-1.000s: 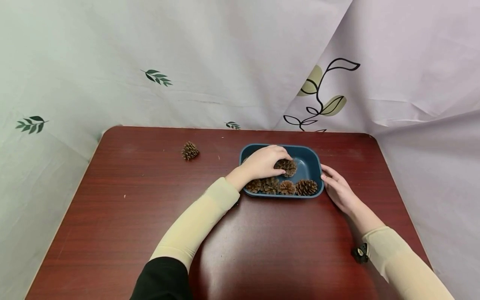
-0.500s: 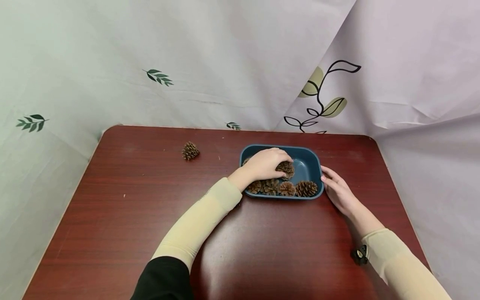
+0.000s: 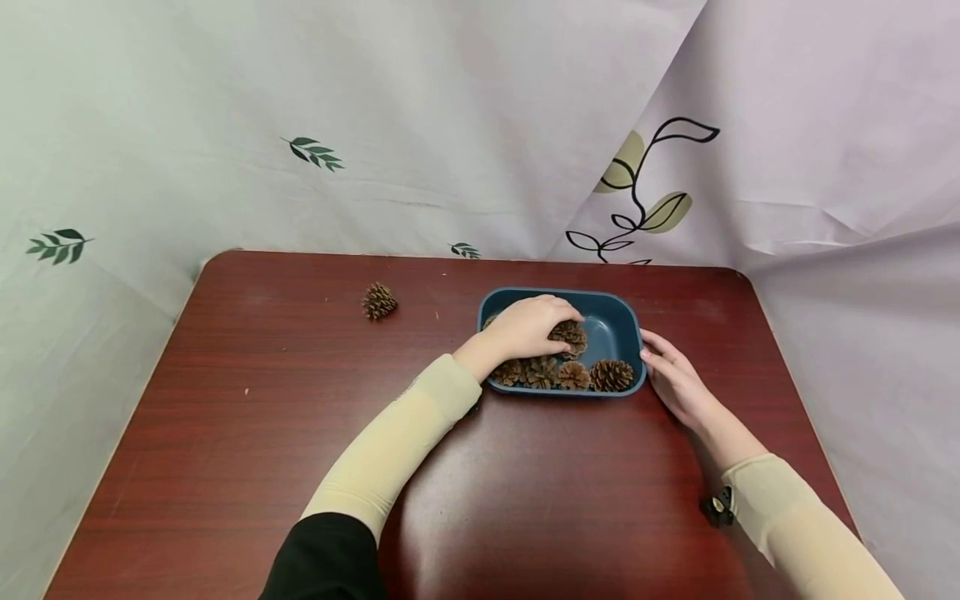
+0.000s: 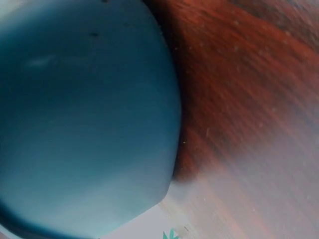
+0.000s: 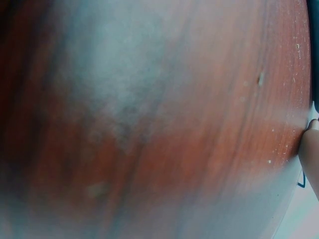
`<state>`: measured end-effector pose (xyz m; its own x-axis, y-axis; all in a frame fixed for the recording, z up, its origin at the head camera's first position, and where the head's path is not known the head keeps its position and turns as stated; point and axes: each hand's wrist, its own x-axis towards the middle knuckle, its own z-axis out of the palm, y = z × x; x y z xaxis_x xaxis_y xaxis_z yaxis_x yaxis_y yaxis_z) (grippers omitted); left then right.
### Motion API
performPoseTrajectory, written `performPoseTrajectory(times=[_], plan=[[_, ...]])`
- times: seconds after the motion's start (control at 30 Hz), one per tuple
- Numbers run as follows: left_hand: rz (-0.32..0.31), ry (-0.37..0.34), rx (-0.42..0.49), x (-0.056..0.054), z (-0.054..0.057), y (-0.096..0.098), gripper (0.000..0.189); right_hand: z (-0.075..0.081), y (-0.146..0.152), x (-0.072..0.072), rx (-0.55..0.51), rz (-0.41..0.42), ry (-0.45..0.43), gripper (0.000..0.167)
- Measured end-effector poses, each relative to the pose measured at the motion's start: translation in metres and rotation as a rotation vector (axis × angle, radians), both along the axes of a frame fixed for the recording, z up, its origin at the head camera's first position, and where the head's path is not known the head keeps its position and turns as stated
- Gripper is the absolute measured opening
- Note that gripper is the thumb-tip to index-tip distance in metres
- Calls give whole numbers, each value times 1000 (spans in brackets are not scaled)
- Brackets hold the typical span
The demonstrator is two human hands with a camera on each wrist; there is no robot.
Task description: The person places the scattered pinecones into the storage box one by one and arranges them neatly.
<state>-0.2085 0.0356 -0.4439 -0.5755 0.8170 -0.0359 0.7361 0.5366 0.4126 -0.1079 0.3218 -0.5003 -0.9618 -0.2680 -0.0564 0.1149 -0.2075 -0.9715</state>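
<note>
A blue rectangular tray (image 3: 611,317) with rounded corners stands near the table's back edge. Inside it, my left hand (image 3: 528,325) grips a brown pine cone (image 3: 572,337) between thumb and fingers. Several other pine cones line the tray's front side, among them a dark one (image 3: 611,376) in the right corner and a smaller one (image 3: 573,376) beside it. My right hand (image 3: 677,379) rests its fingers against the tray's right end. In the left wrist view the tray's outer wall (image 4: 89,124) fills the left half. A fingertip (image 5: 311,144) shows at the right wrist view's edge.
One loose pine cone (image 3: 379,302) lies on the red-brown table (image 3: 300,417), left of the tray. A pale curtain (image 3: 450,125) with leaf prints hangs right behind the table's back edge. A small black object (image 3: 718,507) sits at the right cuff.
My left hand has shifted the gripped pine cone slightly left and toward the front within the tray. The right hand and the tray have stayed in place.
</note>
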Motion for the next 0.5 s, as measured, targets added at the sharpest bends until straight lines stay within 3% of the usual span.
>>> performPoseTrajectory(times=[0.5], plan=[[4, -7, 6, 2, 4, 0, 50, -2, -1, 0, -41, -6, 23, 38]])
